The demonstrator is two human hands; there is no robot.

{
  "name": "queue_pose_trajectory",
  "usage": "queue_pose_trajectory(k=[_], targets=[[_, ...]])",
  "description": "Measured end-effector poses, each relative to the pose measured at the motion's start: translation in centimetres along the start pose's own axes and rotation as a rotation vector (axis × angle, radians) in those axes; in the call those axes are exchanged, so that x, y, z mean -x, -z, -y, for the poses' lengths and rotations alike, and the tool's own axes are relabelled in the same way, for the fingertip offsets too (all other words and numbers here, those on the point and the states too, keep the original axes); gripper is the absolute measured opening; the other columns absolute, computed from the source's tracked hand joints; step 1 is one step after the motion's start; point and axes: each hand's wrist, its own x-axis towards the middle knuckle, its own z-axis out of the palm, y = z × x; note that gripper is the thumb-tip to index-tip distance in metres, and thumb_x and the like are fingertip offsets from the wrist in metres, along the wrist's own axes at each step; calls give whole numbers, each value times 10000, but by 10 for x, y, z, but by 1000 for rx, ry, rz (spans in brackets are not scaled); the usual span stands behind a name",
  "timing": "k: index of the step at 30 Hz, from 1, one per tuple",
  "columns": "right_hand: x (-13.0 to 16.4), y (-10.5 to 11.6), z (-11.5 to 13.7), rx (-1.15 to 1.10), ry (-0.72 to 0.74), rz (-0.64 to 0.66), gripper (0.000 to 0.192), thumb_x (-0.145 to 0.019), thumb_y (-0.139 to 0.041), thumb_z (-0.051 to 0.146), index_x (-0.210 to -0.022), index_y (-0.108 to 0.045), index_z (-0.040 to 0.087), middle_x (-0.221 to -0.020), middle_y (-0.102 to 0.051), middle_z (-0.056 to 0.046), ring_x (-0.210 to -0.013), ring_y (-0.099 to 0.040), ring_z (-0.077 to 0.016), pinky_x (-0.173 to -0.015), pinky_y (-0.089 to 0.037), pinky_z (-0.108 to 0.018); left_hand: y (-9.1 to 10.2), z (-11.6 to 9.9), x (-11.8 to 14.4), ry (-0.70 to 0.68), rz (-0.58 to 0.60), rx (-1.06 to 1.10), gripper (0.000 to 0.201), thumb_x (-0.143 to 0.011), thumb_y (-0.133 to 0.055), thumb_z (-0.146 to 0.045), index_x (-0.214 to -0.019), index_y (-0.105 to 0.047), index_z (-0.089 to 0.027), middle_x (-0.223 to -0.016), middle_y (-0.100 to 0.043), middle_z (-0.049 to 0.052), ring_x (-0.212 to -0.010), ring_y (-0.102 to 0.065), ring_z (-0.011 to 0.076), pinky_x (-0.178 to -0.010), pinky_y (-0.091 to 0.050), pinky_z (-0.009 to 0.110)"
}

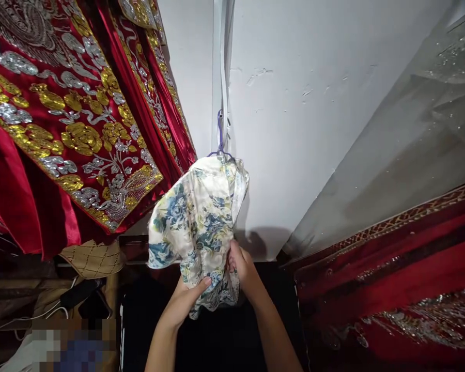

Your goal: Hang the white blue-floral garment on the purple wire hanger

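A cream floral shirt (pixel 209 212) with blue and green flowers hangs in front of me on a purple hanger (pixel 220 134), hooked at a pale strip on the wall. My left hand (pixel 186 299) grips the shirt's lower left part, its thumb lying over the cloth and its other fingers hidden behind. My right hand (pixel 240 261) pinches the shirt's right edge a little higher up, with the thumb pointing upward. The cloth is bunched and creased between both hands. One short sleeve (pixel 160 248) spreads out to the left.
Red cloth (pixel 81 93) with gold and silver sequin embroidery hangs at the upper left. A white wall (pixel 287 103) stands behind the shirt. More red embroidered fabric (pixel 411 279) is at the right, below clear plastic sheeting (pixel 422 108). A phone-like dark object (pixel 95 306) and white cables lie lower left.
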Motion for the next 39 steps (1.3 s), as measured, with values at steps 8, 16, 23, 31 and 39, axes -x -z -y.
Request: queue_pose_trajectory(k=[8,16,23,31,39], targets=[[2,-9,18,-159,-111,-25,464,-853,-606,612,-661,-475,211,-542,-413,43,-519,-386,-117,-511,-298,-263,1,-7,10,-14,13,-29,852,-676,-873,-465,-1426,-561,-207,-1417,-610,166,-1392,-487,381,-1201,-321,536],[14,-1,24,-178,-105,-22,451,-900,-547,609,-698,-486,210,-581,-407,39,-544,-360,-124,-524,-298,-270,4,3,4,2,122,-113,845,-684,-852,-525,-1408,-583,-183,-1313,-677,185,-1377,-497,398,-1214,-275,543],[4,4,10,25,-41,9,353,-885,-559,522,-731,-492,211,-609,-438,37,-589,-425,-136,-555,-338,-260,0,-3,5,4,136,-136,830,-705,-843,-517,-1418,-573,-189,-1357,-651,184,-1422,-445,390,-1226,-256,543],[1,16,13,217,-101,40,231,-862,-504,326,-663,-474,212,-587,-537,10,-607,-506,-161,-588,-359,-277,-8,-5,0,27,-165,177,641,-715,-868,-360,-1297,-644,-210,-1294,-700,126,-1324,-574,327,-1179,-386,468],[10,16,13,293,-198,95,346,-905,-485,355,-587,-478,218,-602,-601,-29,-546,-495,-153,-544,-357,-276,8,14,-20,-480,-742,-179,552,-789,-791,-411,-1263,-560,-247,-1298,-606,82,-1255,-552,274,-1089,-409,381]])
